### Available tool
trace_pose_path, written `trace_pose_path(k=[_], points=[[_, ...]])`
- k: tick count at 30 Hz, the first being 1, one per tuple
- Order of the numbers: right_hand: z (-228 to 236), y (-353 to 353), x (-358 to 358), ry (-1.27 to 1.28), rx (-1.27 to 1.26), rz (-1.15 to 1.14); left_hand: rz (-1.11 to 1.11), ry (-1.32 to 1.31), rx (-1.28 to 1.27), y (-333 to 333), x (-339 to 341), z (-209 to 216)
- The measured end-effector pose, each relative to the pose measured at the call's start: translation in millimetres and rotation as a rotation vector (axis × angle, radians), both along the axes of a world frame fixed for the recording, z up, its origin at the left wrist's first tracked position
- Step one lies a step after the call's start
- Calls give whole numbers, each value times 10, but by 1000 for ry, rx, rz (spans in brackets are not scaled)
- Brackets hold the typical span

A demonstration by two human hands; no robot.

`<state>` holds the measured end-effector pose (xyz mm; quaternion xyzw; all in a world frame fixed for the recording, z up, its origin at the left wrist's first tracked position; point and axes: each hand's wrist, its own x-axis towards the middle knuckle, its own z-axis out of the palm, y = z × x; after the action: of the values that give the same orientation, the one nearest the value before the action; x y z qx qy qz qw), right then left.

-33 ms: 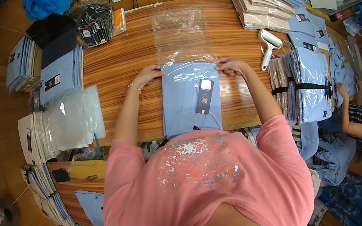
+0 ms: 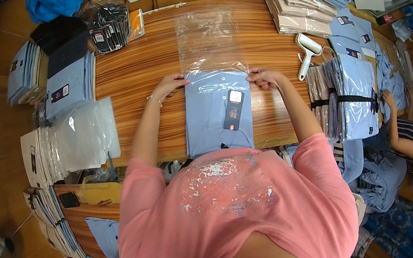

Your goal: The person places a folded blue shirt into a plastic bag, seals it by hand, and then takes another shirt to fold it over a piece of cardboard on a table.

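A folded light-blue shirt [image 2: 207, 118] lies at the table's front edge, buttons up, with a dark hang tag [image 2: 234, 111] on its chest. Its far end is inside a clear plastic bag [image 2: 208, 38], which stretches flat beyond it toward the back. My left hand [image 2: 170, 85] pinches the bag's left edge beside the shirt's far corner. At the opposite corner, my right hand [image 2: 264, 76] pinches the bag's right edge, fingers bent. The nearer part of the shirt rests on the wood.
A white lint roller [image 2: 308, 54] lies to the right, near bundled bagged shirts [image 2: 354, 101]. More packed shirts [image 2: 300, 5] are stacked at the back right. Clear bags [image 2: 89, 135] and folded shirts [image 2: 72, 85] occupy the left. A co-worker [image 2: 405, 136] is at the far right.
Almost nothing differs. The bag's far part and my left fingers have shifted very slightly to the right, and both hands keep their hold.
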<state>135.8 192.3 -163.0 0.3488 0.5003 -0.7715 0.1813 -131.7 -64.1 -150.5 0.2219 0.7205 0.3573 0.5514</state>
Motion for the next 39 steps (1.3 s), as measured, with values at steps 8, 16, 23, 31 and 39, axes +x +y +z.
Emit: trace_pose_path(k=[8, 16, 23, 31, 39], points=[[257, -604, 192, 23, 190, -135, -43, -71, 26, -46, 53, 31], [141, -665, 240, 85, 442, -249, 43, 434, 273, -206, 327, -98], [136, -616, 223, 107, 516, -249, -17, 574, 158, -135, 320, 260], [55, -875, 290, 288, 1167, -6, 269, -93, 159, -188, 227, -16], [344, -752, 163, 394, 1348, -60, 350, -68, 162, -225, 361, 57]])
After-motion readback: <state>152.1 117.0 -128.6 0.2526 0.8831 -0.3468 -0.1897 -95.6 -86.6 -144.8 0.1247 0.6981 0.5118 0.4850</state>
